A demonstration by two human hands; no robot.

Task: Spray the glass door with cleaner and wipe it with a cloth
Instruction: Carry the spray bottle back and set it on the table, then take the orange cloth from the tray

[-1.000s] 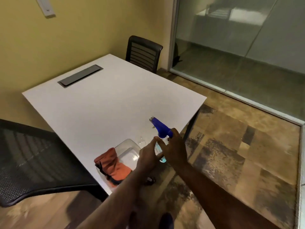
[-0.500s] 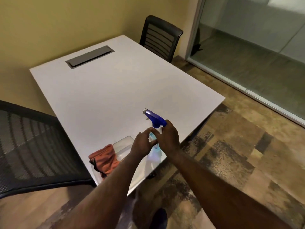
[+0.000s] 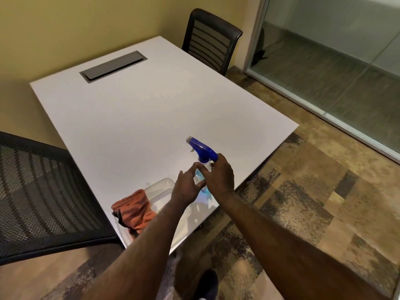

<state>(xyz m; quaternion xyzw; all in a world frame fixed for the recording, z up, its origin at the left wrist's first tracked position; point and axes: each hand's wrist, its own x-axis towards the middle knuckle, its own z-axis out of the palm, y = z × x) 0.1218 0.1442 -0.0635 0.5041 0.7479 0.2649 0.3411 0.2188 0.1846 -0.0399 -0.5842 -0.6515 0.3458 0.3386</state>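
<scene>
The right hand was wrapped around the clear neck of a spray bottle with a glossy blue trigger head, near the smooth white table's near right edge, while the left hand touched the bottle with fingers loosely spread. A soft, rumpled orange cloth lay in a clear plastic tub, partly hidden by the left forearm. The hands hid the bottle's lower body; the glass door stood far right, cut off by the frame.

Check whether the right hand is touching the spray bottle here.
Touching. The head view shows the right hand wrapped around the clear neck of the spray bottle just below its blue trigger head, with no gap visible.
</scene>
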